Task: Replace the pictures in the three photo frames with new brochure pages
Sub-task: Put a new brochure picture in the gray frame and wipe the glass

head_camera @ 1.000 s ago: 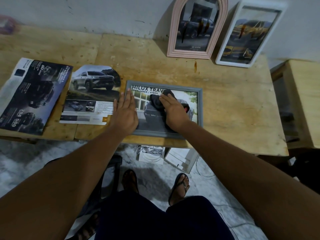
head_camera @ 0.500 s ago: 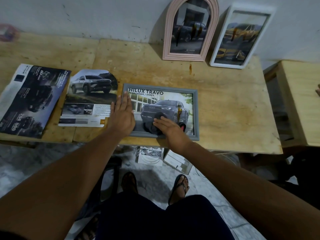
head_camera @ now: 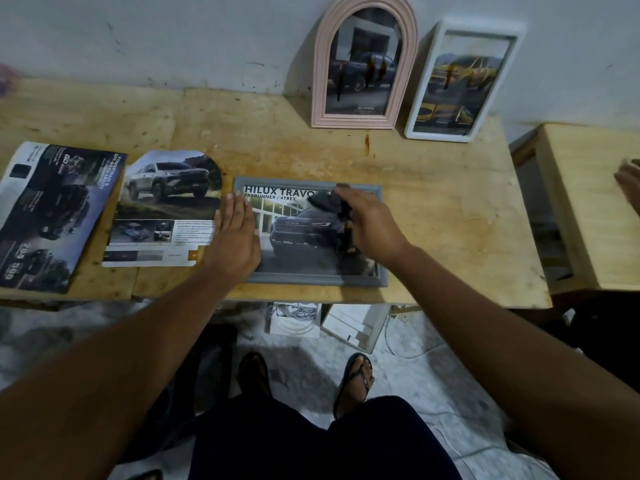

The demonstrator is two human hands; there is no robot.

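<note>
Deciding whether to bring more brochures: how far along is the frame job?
Looks done: the pink arched frame and white frame lean on the wall, each showing a car. In hand: the grey frame lies flat with a Hilux page inside; the left hand presses its edge, and the right hand holds a dark cloth on its glass. Likely left: standing it up.

Layout, table top: one frame flat, two leaned.
The flat frame (head_camera: 311, 280) is laid at the near edge of the table (head_camera: 433, 209). The left hand (head_camera: 235, 237) is rested on its left edge, and the right hand (head_camera: 372, 223) is held with a cloth (head_camera: 325, 202) on its far part. A cut page (head_camera: 166, 209) is placed just left, with a brochure (head_camera: 52, 216) further left. Behind, an arched frame (head_camera: 349, 122) is leaned on the wall, with an upright frame (head_camera: 440, 135) to its right.
</note>
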